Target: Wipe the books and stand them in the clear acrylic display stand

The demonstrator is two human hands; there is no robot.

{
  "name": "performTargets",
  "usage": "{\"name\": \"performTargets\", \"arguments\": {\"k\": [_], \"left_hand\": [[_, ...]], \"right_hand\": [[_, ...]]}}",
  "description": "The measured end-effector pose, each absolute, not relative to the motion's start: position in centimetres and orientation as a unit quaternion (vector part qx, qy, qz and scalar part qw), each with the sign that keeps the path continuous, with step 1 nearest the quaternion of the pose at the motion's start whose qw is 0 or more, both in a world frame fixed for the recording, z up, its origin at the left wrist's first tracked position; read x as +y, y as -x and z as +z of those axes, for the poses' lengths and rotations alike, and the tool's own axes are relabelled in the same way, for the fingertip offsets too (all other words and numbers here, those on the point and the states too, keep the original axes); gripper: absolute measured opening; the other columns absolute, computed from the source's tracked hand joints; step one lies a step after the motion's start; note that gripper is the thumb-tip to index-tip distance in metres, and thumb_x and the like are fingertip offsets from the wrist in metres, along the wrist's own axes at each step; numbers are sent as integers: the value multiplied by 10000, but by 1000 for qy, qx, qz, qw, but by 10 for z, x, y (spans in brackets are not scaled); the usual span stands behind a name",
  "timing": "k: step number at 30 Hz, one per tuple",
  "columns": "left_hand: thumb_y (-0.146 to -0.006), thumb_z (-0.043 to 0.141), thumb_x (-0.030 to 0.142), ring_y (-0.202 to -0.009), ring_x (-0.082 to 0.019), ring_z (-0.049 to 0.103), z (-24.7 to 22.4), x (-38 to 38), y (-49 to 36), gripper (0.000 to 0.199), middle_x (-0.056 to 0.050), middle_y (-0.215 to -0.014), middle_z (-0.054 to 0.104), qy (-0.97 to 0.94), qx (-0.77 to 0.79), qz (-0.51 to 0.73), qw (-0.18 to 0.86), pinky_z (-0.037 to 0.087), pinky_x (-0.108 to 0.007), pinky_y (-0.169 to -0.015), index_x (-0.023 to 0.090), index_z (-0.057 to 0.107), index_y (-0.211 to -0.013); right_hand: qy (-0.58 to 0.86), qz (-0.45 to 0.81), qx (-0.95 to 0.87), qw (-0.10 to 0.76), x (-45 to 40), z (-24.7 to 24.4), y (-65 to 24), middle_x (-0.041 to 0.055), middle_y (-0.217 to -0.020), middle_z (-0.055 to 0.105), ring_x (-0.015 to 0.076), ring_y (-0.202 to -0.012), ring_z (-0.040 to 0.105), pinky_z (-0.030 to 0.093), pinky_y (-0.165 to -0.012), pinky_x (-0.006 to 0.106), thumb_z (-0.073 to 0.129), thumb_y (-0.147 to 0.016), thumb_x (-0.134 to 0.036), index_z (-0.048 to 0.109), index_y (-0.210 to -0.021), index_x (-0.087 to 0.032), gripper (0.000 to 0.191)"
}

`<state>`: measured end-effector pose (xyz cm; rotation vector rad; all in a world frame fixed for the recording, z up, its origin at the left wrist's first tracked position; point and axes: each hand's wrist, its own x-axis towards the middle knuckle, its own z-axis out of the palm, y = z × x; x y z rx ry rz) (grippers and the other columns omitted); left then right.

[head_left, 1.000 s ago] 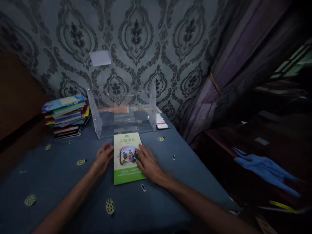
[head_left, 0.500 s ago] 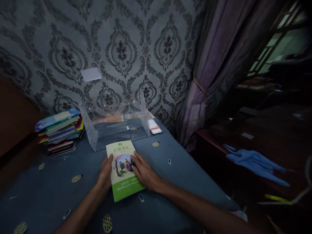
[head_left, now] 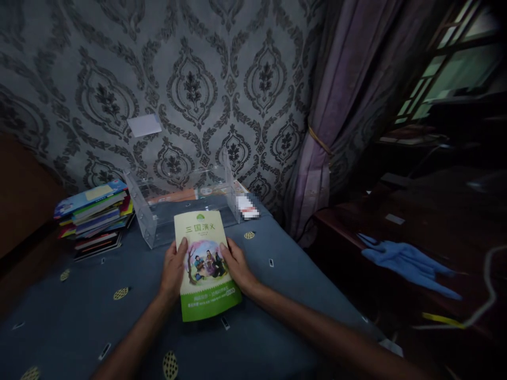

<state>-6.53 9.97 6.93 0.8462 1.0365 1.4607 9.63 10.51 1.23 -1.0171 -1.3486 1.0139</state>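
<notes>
A book (head_left: 204, 264) with a cream and green cover and a picture of figures under a tree is held between both hands, its top leaning toward the clear rack. My left hand (head_left: 173, 269) grips its left edge, thumb on the cover. On the right edge, my right hand (head_left: 238, 268) has its thumb on the cover and its other fingers hidden behind. Just beyond the book stands a transparent acrylic rack (head_left: 147, 224) on the blue patterned cloth (head_left: 277, 301).
Left of the rack is a stack of books (head_left: 99, 216). Flat items, one blurred white (head_left: 247, 207), lie behind and right of the rack. A tied purple curtain (head_left: 315, 174) hangs at the right, near a dark red surface with a blue glove (head_left: 407, 264).
The book has been raised and tilted up off the cloth. My right hand has moved from lying over the cover to gripping the right edge. The view has shifted slightly.
</notes>
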Motion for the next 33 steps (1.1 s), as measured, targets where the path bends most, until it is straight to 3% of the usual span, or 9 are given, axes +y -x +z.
{"name": "performTargets", "arguments": {"k": [5,10,18,23,30,33], "left_hand": [[-507,925,497,-877,-283,752,63,113,79,575,-96,-951,796,-440,461,614,465,618,-369,-817,136,750,-919],[-520,904,464,-840,-282,750,53,115,81,464,-83,-900,800,-490,479,565,460,624,-402,-823,154,778,-843],[-693,807,469,-885,-292,741,72,123,83,369,-79,-969,797,-582,434,537,430,620,-410,-811,184,784,-927],[-800,707,517,-939,-273,718,125,153,83,446,-103,-1037,780,-690,373,505,361,596,-371,-823,140,756,-1033],[-813,687,416,-964,-275,691,252,238,80,378,-84,-1014,766,-780,285,526,181,550,-365,-863,116,720,-1041],[-836,666,339,-993,-264,677,291,273,77,331,-86,-1041,757,-772,268,566,113,524,-349,-890,119,706,-1080]], "right_hand": [[372,313,-615,621,109,29,-103,131,-1402,596,252,-1251,594,466,-1084,405,509,-981,-385,454,-1410,-193,472],[370,299,-635,609,101,22,-105,98,-1195,694,224,-1080,670,552,-933,351,487,-1000,-335,494,-1280,-214,305],[404,264,-691,538,111,37,-124,77,-1036,726,233,-918,691,574,-802,341,490,-993,-379,529,-1147,-231,217],[383,163,-737,533,150,86,-144,114,-1069,719,269,-937,683,569,-804,383,506,-968,-381,517,-1229,-210,312],[340,14,-773,535,238,221,-170,100,-956,691,271,-824,670,589,-764,429,536,-955,-470,508,-1213,-198,376],[286,-4,-777,560,278,270,-173,116,-1128,668,281,-950,674,612,-796,432,552,-945,-484,483,-1296,-224,442]]}}
